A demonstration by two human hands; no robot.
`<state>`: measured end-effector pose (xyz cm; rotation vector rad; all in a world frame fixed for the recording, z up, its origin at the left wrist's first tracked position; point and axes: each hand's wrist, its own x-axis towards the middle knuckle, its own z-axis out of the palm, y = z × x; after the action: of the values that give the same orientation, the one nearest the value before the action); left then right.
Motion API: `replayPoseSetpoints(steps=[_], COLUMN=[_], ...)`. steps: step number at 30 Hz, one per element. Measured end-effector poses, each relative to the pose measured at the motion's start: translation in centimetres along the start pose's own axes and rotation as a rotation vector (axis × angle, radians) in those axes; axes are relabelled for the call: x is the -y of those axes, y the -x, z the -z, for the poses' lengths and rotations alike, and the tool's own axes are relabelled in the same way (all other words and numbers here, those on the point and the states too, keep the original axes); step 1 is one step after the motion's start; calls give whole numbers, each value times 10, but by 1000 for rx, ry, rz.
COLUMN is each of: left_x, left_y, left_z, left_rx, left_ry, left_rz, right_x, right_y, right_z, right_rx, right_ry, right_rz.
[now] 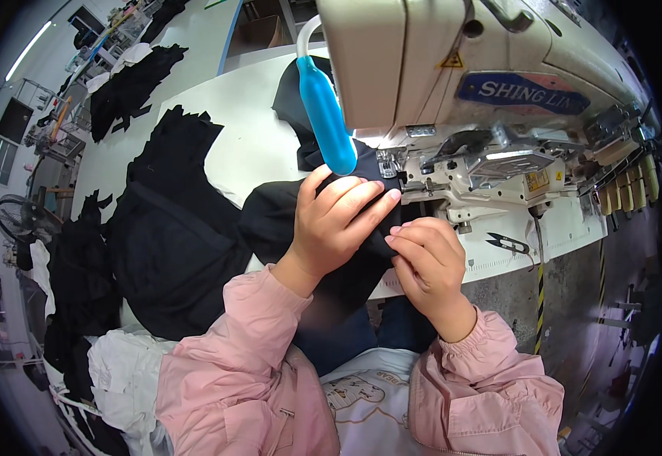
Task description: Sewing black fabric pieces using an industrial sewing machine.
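Note:
Black fabric (270, 216) lies on the machine's bed, one part running under the presser foot (388, 164) of a cream sewing machine (391, 68). My left hand (334, 220) rests on the cloth just in front of the foot, its fingers stretched out and lying flat. To the right and nearer me, my right hand (431, 262) pinches the fabric's edge between thumb and fingers. A blue-sleeved lamp (327, 118) on a white bent neck hangs right above my left fingertips. The needle point cannot be made out.
Thread snips (508, 243) lie on the white table (236, 99) at right. Dark garment pieces (171, 228) are heaped on the left, with more black cloth (129, 87) farther back. White crumpled material (129, 376) sits by my left elbow. A fan (19, 216) stands far left.

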<state>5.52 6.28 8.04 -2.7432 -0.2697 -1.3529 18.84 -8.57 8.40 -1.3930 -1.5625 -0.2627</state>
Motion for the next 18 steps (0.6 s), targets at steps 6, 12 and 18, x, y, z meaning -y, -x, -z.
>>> replayPoseSetpoints(steps=[6, 12, 18], left_x=[-1, 2, 6], left_y=[-5, -7, -5], left_z=[3, 4, 6], left_rx=[-8, 13, 26], left_ry=[-19, -28, -53], left_rz=[18, 8, -24], right_x=[-1, -3, -5], right_y=[-1, -2, -5], right_z=[-1, -2, -5], right_rx=[-13, -35, -56], right_ry=[4, 13, 28], right_rz=[-11, -14, -19])
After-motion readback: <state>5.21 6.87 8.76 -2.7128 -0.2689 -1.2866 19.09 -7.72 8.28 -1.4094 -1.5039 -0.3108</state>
